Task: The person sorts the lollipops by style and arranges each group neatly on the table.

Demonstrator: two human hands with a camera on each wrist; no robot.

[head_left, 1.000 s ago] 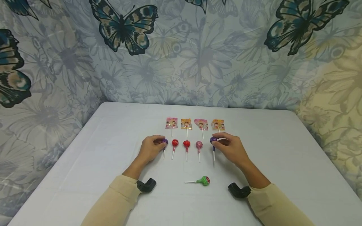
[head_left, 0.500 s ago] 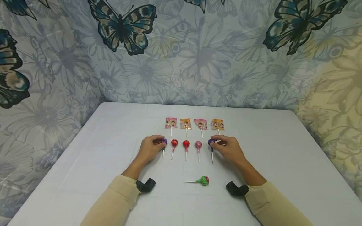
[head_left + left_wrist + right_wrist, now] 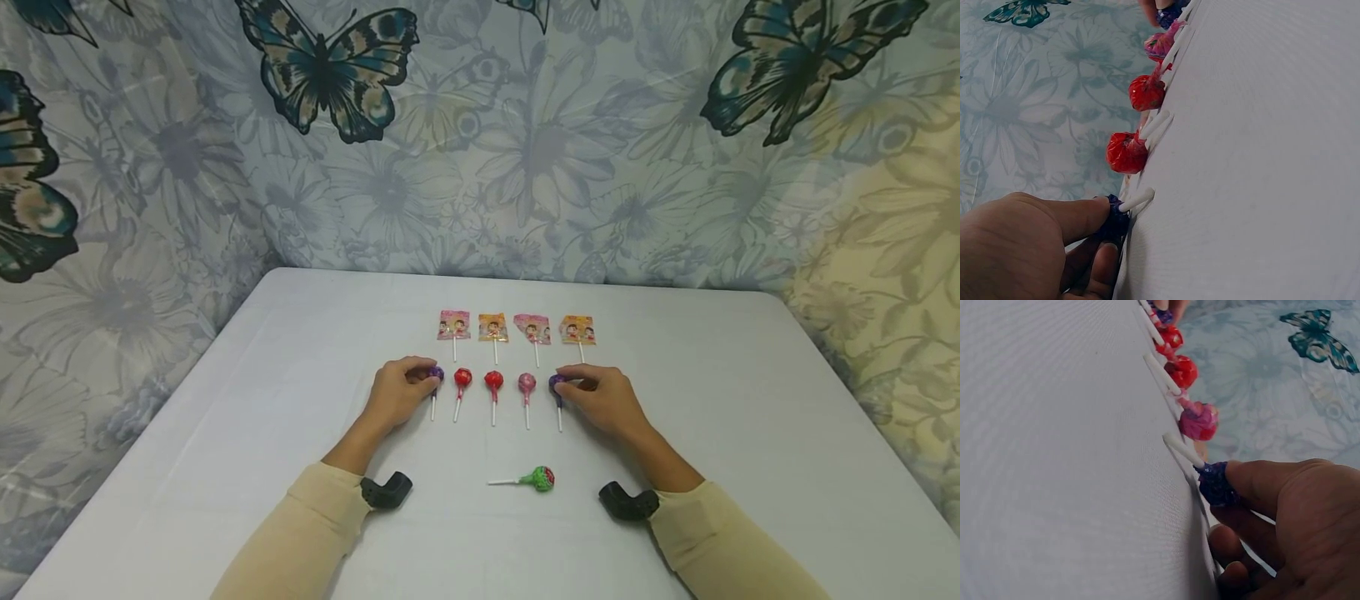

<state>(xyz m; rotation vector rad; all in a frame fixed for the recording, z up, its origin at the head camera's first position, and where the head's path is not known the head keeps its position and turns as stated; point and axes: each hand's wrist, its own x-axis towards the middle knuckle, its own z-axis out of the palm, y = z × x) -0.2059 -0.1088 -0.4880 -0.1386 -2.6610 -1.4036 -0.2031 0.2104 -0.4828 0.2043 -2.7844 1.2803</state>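
My left hand pinches a purple lollipop by its wrapped head at the left end of a row. At the row's right end, my right hand holds another purple lollipop between thumb and finger, its white stick pointing toward me. Between the hands lie two red lollipops and a pink lollipop, sticks toward me. Each hand covers part of the purple head it grips.
Behind the row lie several flat-wrapped lollipops, pink and orange in turn. Nearer me, a green lollipop lies sideways, stick to the left. All rest on a white-covered table with a patterned cloth wall behind.
My right hand has shifted slightly left with its purple lollipop, closer to the pink one. The left hand stays on its purple lollipop.
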